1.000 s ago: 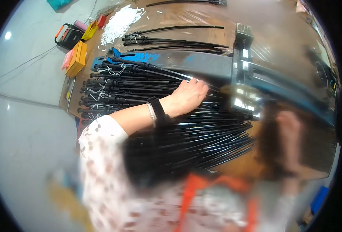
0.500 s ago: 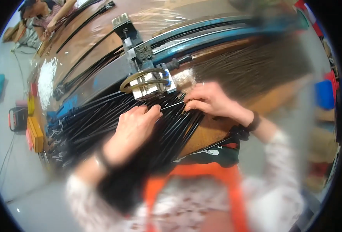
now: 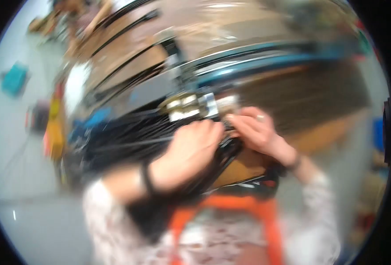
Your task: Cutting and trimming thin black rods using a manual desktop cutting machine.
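My left hand [image 3: 194,143] is closed, its fingertips next to those of the right. A thin grey cable [image 3: 149,141] runs in from the left and meets this fist. My right hand [image 3: 258,132], with a ring on one finger, is closed in a pinch; motion blur hides what lies between its fingertips. Under and around both hands spreads a heap of thin black cables [image 3: 120,128]. Just beyond the fingers stands a small metal clamping machine [image 3: 186,108] with pale blocks and curved tubes.
Behind the machine runs a long blue rail [image 3: 257,73]. A wide bundle of thin dark strands [image 3: 323,88] lies to the right on the brown table [image 3: 310,137]. A yellow box [image 3: 55,137], a teal bag [image 3: 14,79] and another person's arm [image 3: 99,17] are at the left.
The view has shifted, so the scene sits further right and lower, and is more blurred. My hands have come closer together; the thin bright wire between them no longer shows.
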Motion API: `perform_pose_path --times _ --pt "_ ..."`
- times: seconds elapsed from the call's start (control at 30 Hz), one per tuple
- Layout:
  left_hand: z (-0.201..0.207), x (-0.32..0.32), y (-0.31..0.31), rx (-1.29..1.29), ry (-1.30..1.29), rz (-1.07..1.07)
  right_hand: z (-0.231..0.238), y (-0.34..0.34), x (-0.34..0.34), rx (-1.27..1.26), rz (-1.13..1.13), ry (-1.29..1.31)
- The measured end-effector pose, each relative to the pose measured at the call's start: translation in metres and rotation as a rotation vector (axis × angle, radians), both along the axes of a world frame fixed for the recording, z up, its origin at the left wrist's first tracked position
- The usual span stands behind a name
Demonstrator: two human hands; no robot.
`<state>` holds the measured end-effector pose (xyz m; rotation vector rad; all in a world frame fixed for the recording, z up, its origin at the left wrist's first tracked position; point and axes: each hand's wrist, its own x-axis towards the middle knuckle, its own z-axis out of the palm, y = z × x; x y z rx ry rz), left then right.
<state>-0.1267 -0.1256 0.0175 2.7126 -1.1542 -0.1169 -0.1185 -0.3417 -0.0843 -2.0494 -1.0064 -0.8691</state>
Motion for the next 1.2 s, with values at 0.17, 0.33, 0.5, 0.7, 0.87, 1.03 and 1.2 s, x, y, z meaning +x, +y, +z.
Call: perform_pose_path --times 0.17,0.33,0.5,0.7,0.87,1.03,1.2 --pt "0.051 0.035 0.012 0.018 -0.335 -0.022 -0.013 -0.094 0.061 -0.107 -0.368 -0.015" --pt "0.068 0.082 -0.013 0.224 -0.372 -0.121 0.047 -0.073 0.05 0.04 -0.271 0.063" --pt "0.066 0.095 -0.001 0.209 -0.372 -0.117 0.019 -0.133 0.066 0.021 -0.691 0.407" --pt "0.07 0.095 0.006 0.112 -0.359 -0.055 0.067 -0.091 0.063 0.169 -0.035 0.061" --pt "0.069 0.079 -0.002 0.168 -0.381 -0.182 0.055 -0.047 0.053 0.117 -0.063 0.031" --pt "0.078 0.077 0.043 0.035 -0.521 0.053 0.054 -0.066 0.066 0.142 -0.257 -0.032" --pt "0.074 0.055 0.044 0.079 -0.552 0.042 0.053 -0.027 0.07 0.212 -0.14 -0.062"
